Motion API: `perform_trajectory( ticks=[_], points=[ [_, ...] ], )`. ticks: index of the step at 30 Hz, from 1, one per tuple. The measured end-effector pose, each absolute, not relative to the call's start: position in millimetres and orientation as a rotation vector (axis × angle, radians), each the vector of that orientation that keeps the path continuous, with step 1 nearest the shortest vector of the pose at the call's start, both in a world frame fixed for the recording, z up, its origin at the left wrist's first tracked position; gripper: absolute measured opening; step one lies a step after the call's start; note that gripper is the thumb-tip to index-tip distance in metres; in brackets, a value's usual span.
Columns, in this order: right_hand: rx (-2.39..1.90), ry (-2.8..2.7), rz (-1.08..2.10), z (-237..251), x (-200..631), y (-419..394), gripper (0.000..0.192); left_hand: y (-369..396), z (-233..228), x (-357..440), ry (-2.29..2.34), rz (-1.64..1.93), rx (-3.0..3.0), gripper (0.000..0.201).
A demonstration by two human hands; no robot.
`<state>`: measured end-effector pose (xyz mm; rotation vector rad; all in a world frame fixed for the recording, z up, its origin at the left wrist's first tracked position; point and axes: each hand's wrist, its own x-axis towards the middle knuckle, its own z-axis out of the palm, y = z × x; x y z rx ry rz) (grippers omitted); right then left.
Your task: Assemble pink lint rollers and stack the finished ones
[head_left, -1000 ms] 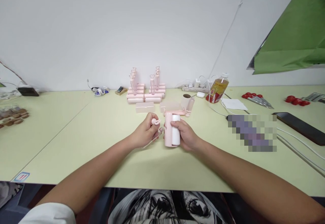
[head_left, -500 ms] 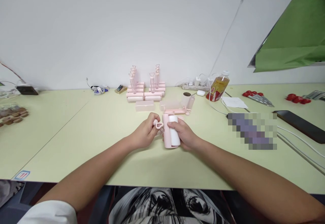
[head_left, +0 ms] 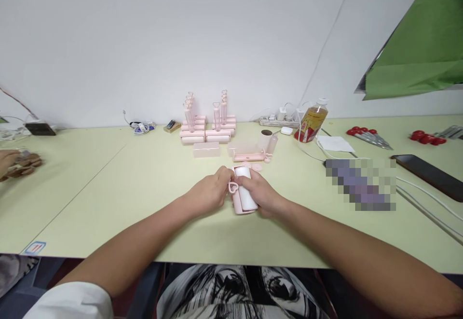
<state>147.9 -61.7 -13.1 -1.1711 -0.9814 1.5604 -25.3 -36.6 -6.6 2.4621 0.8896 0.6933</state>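
Observation:
My right hand (head_left: 264, 192) is wrapped around a pink lint roller case (head_left: 238, 202) with a white paper roll (head_left: 247, 194) inside. The case stands tilted over the table. My left hand (head_left: 213, 189) is closed at the case's left side, on a pink handle with a heart-shaped loop (head_left: 233, 187); its fingers hide most of the handle. Just beyond my hands lie small pink round caps (head_left: 256, 167), an open pink half case (head_left: 249, 157) and a brown-cored paper roll (head_left: 265, 139). Another heart-ended handle (head_left: 274, 144) leans beside that roll.
Several finished-looking pink lint rollers (head_left: 193, 138) stand by the wall, with a clear pink cover (head_left: 206, 150) in front. A drink bottle (head_left: 311, 121), power strip (head_left: 278, 122), cables and a black phone (head_left: 428, 176) lie right. Another person's hand (head_left: 6, 161) reaches in at far left.
My left hand has moved right, bringing the heart-looped handle against the case. The case has tilted slightly. Another person's hand has appeared at the far left.

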Motion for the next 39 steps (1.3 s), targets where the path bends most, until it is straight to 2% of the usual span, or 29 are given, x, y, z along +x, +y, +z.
perform_trajectory(
  ticks=[9,13,19,27,32,39],
  points=[
    [-1.085,-0.85,1.669,-8.3,140.1,-69.0,0.026,-43.2,1.2,-20.1,1.057,0.52,2.597,0.018],
    [-1.043,-0.842,1.695,-9.7,138.4,-68.8,0.028,-46.5,9.5,-18.7,1.134,0.528,2.44,0.023],
    [-0.966,-0.947,1.728,-11.4,136.1,-71.2,0.035,-36.5,14.0,-21.6,1.134,0.697,2.12,0.027],
    [-0.929,-0.889,1.695,-13.5,132.3,-71.2,0.037,-23.9,21.7,-26.8,1.057,0.75,1.714,0.034],
    [-0.869,-0.808,1.645,-10.3,145.2,-62.2,0.03,-2.2,33.8,-46.7,1.052,1.052,1.331,0.037],
    [-0.848,-0.815,1.628,-10.8,150.6,-61.9,0.028,-1.1,14.7,-33.9,0.837,1.268,1.012,0.03]
  ],
)
